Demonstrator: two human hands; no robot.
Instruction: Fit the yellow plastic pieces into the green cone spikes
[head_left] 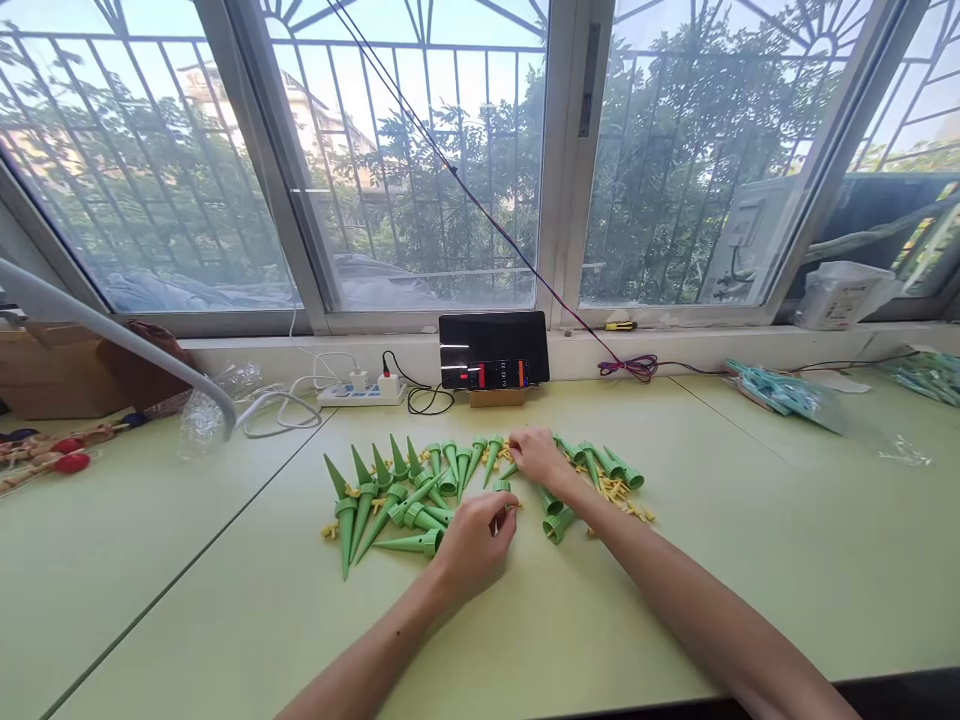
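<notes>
My left hand (478, 535) is closed in a pinch over the front of the table, with a small yellow plastic piece (518, 505) showing at its fingertips. Just beyond those fingers is the green cap of a spike (502, 486). Farther back, my right hand (537, 455) reaches in with curled fingers, next to a green spike (510, 470); its fingertips are hidden, so what they hold cannot be made out. Green plastic watering spikes (386, 515) lie in a loose pile to the left, and several more (592, 462) lie to the right, among scattered yellow pieces (615, 490).
Behind the pile, a phone (498, 375) leans on a dark tablet (491, 335). A power strip (360, 394) with cables stands to its left. Bagged teal items (784, 390) lie at the right, and a lamp arm (127, 335) crosses the left side.
</notes>
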